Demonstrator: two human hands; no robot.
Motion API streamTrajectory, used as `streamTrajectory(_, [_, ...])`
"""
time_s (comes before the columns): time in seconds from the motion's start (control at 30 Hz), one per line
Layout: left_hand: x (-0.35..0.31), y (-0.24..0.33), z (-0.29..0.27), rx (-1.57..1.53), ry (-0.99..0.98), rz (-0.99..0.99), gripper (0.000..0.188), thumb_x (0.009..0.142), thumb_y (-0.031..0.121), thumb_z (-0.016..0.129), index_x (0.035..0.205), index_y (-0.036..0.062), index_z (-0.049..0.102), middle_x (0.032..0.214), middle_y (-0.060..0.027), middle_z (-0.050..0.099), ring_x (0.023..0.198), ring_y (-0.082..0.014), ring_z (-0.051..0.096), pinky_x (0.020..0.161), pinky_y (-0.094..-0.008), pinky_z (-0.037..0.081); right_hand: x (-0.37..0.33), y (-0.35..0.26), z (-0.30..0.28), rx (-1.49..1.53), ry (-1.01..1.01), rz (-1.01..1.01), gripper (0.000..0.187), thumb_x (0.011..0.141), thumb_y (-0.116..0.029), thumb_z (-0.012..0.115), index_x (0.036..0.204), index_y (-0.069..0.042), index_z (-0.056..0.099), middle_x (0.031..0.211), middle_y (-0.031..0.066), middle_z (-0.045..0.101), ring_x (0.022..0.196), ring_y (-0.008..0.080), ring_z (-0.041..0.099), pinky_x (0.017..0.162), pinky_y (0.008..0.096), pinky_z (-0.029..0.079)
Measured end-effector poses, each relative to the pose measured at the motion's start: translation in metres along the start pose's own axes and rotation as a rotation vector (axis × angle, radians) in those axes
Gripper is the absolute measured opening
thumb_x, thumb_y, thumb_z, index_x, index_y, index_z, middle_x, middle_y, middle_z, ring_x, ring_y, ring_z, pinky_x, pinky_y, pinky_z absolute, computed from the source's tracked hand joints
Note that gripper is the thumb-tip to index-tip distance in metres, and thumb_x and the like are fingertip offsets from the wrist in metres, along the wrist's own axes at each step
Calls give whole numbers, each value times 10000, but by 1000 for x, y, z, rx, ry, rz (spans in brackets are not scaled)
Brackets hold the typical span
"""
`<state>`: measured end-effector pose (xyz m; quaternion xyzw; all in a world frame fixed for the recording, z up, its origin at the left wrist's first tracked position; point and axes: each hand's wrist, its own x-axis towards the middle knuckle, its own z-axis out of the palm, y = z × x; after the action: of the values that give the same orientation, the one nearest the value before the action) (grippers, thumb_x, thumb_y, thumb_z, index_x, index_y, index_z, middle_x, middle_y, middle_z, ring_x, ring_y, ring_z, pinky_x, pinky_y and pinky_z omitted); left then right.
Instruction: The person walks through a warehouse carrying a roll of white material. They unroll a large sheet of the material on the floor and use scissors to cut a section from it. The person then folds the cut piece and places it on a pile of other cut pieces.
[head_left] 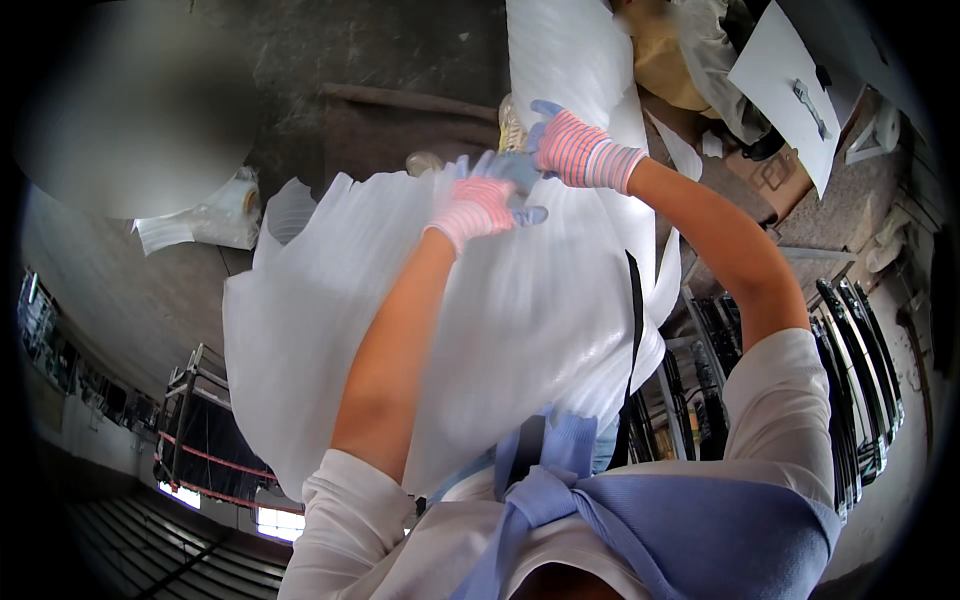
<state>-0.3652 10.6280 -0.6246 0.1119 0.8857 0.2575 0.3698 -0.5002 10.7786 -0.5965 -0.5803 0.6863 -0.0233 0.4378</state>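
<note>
A large sheet of white foam wrap (330, 310) spreads in front of my body, its far edge wavy and partly curled. My left hand (480, 205) is over the sheet near that far edge, fingers and thumb spread, slightly blurred by motion. Just to its right, my right hand (585, 150) hovers at a long white foam roll (570, 60), with its fingers apart. Both hands wear gloves with red-and-white striped backs and blue-grey fingers. Nothing shows gripped in either hand; whether the fingertips touch the foam is hard to tell.
A brown mat (390, 125) lies on the dark floor beyond the sheet. At left is a plastic-wrapped roll (225, 215); below it stands a metal rack (205, 430). A white board (790, 90) and cardboard (770, 180) are at upper right. Dark curved parts (855, 370) stand racked at right.
</note>
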Motion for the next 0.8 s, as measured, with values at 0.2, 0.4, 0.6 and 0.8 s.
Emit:
streamTrajectory(0.2, [13, 28, -40, -170, -633, -226, 415, 806, 470, 462, 1080, 181, 579, 1049, -91, 599, 1081, -230, 493, 1062, -441, 79, 9, -33, -19, -87, -144, -39, 132, 720, -135, 579, 828, -152, 652, 898, 62, 596, 937, 220, 553, 906, 406, 377])
streamTrajectory(0.4, [-6, 3, -3, -841, -385, -305, 302, 799, 314, 566, 1023, 112, 581, 923, -53, 591, 921, -170, 492, 921, -343, 256, 16, -23, 12, 124, -145, -46, 83, 654, -69, 551, 667, -129, 607, 695, 58, 602, 702, 258, 591, 957, 406, 327])
streamTrajectory(0.6, [-12, -11, 32, -1478, -247, -268, 237, 790, 218, 639, 944, 47, 583, 760, 51, 541, 694, -65, 437, 669, -216, 382, -2, -21, 22, 214, 94, -24, 74, 658, -91, 540, 685, -129, 599, 657, 61, 573, 708, 276, 577, 982, 441, 293])
streamTrajectory(0.8, [-8, 7, 3, -1269, -290, -294, 151, 807, 107, 611, 939, 40, 581, 778, 65, 531, 662, -41, 407, 582, -198, 376, 8, -21, 9, 264, -110, 31, 48, 703, -128, 555, 721, -117, 598, 690, 84, 585, 729, 292, 576, 977, 429, 299])
